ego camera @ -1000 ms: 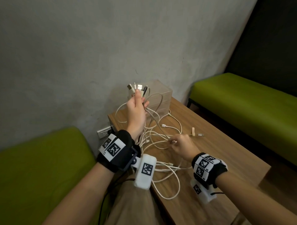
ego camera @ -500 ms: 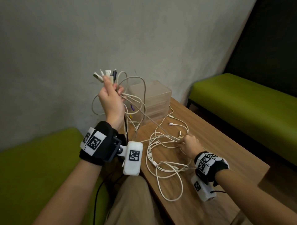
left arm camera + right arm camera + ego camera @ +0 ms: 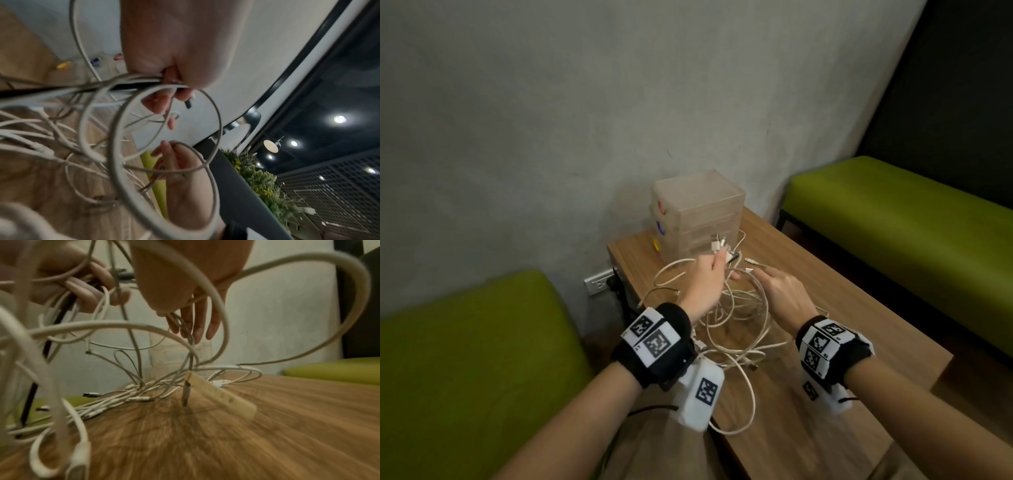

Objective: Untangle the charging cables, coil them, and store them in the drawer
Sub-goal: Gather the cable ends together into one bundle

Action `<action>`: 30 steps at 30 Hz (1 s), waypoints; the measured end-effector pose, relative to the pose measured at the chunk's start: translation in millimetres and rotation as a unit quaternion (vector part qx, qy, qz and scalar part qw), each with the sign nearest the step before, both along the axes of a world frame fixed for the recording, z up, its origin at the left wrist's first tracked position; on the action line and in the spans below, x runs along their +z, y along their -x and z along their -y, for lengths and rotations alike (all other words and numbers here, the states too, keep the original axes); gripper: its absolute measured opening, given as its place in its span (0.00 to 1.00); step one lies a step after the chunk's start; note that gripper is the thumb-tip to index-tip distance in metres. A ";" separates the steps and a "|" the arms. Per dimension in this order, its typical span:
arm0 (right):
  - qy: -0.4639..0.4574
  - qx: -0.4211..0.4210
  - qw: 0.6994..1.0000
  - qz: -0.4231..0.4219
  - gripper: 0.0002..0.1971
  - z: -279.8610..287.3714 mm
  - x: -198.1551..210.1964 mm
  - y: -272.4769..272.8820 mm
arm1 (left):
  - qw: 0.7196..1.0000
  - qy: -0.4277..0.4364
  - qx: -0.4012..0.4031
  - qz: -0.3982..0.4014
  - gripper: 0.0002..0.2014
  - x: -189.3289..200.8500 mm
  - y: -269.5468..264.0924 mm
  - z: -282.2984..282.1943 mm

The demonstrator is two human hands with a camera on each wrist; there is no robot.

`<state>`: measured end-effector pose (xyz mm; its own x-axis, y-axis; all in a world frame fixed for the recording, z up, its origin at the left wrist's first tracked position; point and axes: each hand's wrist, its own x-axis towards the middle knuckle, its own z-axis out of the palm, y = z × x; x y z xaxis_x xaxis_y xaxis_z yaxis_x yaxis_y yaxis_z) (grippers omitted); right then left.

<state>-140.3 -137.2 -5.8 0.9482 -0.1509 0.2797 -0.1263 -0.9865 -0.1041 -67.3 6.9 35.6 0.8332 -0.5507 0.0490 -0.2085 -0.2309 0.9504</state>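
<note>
Risk: cables point(image 3: 736, 329) are knotted in one mass on the table point(image 3: 859, 308), loops crossing in several places. Pulling the bundled ends up hard would likely tighten the knots instead of freeing a strand. Loose plugs could snag inside loops and drag the heap off the near edge, where one loop already overhangs. A cable strap point(image 3: 222, 395) lies in the heap and may catch too

Left hand point(image 3: 703, 284): raised above the heap in front of the drawer box point(image 3: 698, 219), fingers curled round a bunch of plug ends, white plus one dark, plugs sticking out past the fingers. Firm hold, several strands at once

Right hand point(image 3: 784, 294): just beside the left, palm down over the tangle, fingers extended. Wrist views show a thin strand running along the fingers; seems hooked, not pinched. Grip wide, nothing clamped

Drawers look closed; no cable coiled or stored yet
</note>
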 end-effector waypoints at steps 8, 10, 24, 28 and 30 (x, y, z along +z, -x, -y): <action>0.061 -0.017 0.997 0.037 0.08 -11.0 7.8 -2.0 | 0.994 -0.073 -0.027 -0.074 0.22 -4.4 11.6 16.7; 0.100 -0.025 0.994 0.040 0.09 -12.7 10.8 -1.5 | 0.993 -0.057 -0.015 -0.103 0.21 -4.4 10.5 16.8; 0.151 -0.025 0.987 0.055 0.24 -9.9 -9.3 3.2 | 0.945 0.108 0.032 -0.308 0.20 0.1 1.2 16.9; 0.128 -0.028 0.987 0.095 0.12 -10.7 -8.6 6.3 | 0.969 -0.021 -0.044 -0.241 0.19 -0.8 3.4 16.1; 0.120 -0.035 0.986 0.110 0.10 -12.0 -8.0 6.1 | 0.963 0.001 -0.039 -0.266 0.18 -0.3 4.4 17.1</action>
